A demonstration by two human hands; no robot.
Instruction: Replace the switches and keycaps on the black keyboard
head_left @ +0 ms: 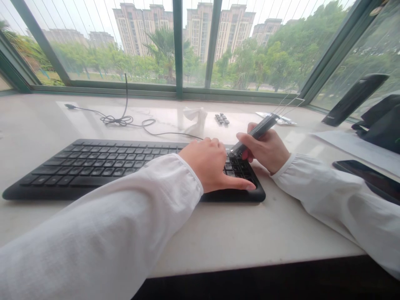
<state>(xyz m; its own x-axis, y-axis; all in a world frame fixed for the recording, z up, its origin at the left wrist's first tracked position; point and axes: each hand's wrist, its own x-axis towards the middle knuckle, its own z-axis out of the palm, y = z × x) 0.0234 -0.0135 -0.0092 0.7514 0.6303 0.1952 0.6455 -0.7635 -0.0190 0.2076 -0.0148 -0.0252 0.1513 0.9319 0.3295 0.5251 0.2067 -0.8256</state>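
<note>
A black keyboard [103, 189] with clear-looking raised covers or glare on its keys lies across the white tabletop. My left hand [208, 164] rests over its right part, the thumb stretched out along the near edge; the other fingers point away and are partly hidden. In my right hand [265, 148] is a black keycap puller [261, 127], held at a slant. Its thin wire loops point up and away, and its lower end meets the keys at the keyboard's right side. Behind the keyboard sits a small group of loose black keycaps [221, 119].
A crumpled white tissue [196, 114] stands beside the keycaps. The coiled keyboard cable [117, 120] lies at back left. On the right are a dark phone [368, 173], white paper [353, 148], a small white packet [278, 118] and a tall black device [354, 100]. Windows [178, 50] border the back.
</note>
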